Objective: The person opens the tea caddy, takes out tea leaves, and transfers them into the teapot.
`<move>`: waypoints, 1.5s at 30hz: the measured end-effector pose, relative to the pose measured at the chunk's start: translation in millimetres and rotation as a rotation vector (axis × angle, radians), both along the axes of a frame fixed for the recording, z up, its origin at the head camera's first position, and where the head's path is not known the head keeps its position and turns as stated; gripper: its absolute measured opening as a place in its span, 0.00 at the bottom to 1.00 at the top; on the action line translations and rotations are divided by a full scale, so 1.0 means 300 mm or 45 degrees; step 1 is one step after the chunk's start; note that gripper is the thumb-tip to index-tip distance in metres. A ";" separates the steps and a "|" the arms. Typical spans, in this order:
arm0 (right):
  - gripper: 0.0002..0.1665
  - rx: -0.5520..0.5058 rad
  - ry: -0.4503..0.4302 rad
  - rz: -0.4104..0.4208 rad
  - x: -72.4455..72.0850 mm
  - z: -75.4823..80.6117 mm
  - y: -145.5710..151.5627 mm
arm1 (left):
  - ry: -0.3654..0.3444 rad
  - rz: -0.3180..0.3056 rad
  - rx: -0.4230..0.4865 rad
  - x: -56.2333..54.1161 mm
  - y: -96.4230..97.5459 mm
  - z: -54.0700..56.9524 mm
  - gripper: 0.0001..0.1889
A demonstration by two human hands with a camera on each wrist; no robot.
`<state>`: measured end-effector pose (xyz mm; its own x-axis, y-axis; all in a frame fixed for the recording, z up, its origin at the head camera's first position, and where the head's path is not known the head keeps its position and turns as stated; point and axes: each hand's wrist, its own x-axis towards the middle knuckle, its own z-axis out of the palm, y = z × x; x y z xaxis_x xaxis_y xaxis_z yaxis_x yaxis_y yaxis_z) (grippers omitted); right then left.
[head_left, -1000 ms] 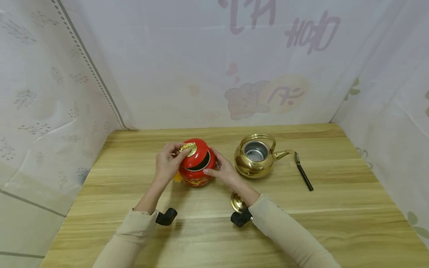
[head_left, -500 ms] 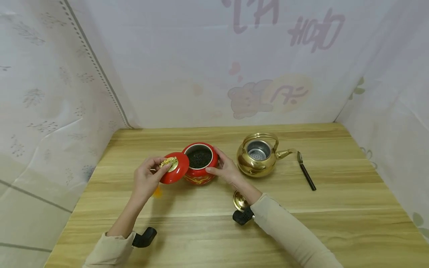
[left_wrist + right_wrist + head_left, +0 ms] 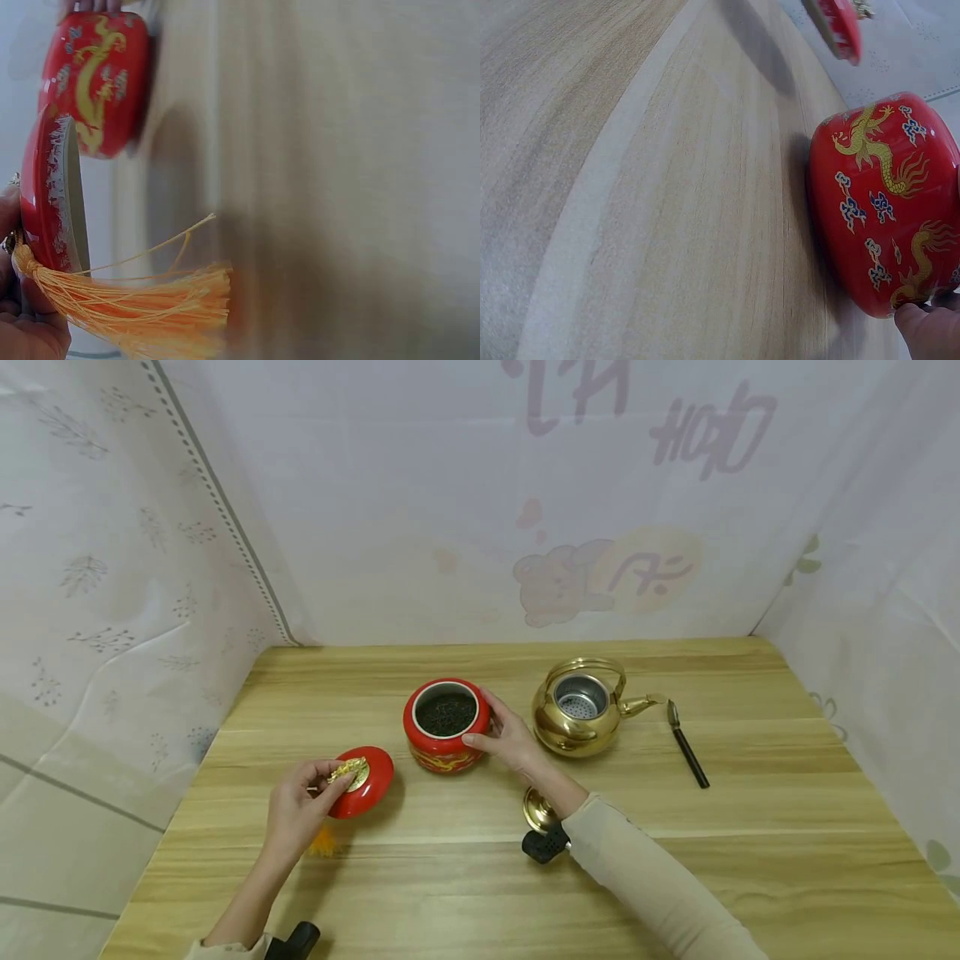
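Observation:
My left hand (image 3: 300, 806) pinches the gold knob of a red lid (image 3: 372, 782), held tilted above the table, left of and nearer than the jar. From the knob hangs an orange tassel (image 3: 150, 300), spread out in the left wrist view. The red jar (image 3: 442, 752), painted with gold dragons, stands uncovered on the table. Dark dry leaves (image 3: 446, 714), like loose tea, fill part of it. Around the jar's right side my right hand (image 3: 513, 743) keeps its grip, thumb at the front and fingers behind; in the right wrist view only fingertips (image 3: 928, 330) show at its side.
A gold teapot (image 3: 573, 735) with a raised handle and a metal strainer inside stands right of the jar. Beside its spout lies a black-handled scoop (image 3: 687, 756). The teapot's gold lid (image 3: 538, 810) lies partly under my right forearm. Patterned cloth (image 3: 420, 510) hangs behind the wooden table.
My left hand has lifted the red lid off the jar and carried it left and toward me. The jar's mouth is now fully exposed. My right hand stays on the jar.

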<state>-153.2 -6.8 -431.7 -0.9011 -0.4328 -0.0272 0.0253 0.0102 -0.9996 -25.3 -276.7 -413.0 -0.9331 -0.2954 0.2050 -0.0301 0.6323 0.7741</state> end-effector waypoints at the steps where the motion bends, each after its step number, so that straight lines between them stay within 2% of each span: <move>1: 0.50 -0.004 -0.004 0.004 0.004 0.011 0.001 | -0.017 0.014 -0.005 0.006 -0.002 -0.006 0.07; 7: 0.50 -0.006 -0.012 0.001 0.004 0.015 0.001 | -0.112 0.083 -0.004 0.033 -0.007 -0.041 0.08; 14: 0.51 0.003 -0.007 -0.004 -0.003 -0.003 0.000 | -0.131 0.126 0.018 0.046 -0.003 -0.066 0.08; 45: 0.51 0.003 -0.032 -0.004 -0.009 0.000 0.000 | -0.087 0.061 -0.045 0.058 0.017 -0.106 0.08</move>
<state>-155.9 -6.8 -431.8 -0.9016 -0.4295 -0.0505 0.0501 0.0123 -0.9987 -8.0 -271.7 -444.8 -0.9302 -0.3338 0.1526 -0.1128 0.6558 0.7465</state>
